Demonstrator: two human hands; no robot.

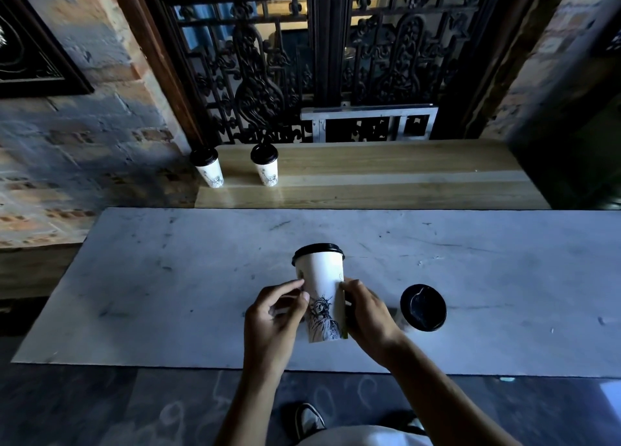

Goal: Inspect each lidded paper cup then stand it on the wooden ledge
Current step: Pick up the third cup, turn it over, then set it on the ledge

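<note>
I hold a white paper cup (322,284) with a black lid and a Statue of Liberty print above the marble counter, tilted slightly away from me. My left hand (274,314) grips its left side with thumb and fingertips, and my right hand (366,314) grips its right side. A second lidded cup (422,308) stands on the counter just right of my right hand, seen mostly from above. Two more lidded cups (206,166) (265,165) stand upright at the left end of the wooden ledge (386,173).
The white marble counter (168,277) runs across the middle, with the ledge behind it. A dark ornate iron grille (302,69) rises behind the ledge. Brick walls (84,126) flank both sides. My shoes (309,418) show on the floor below.
</note>
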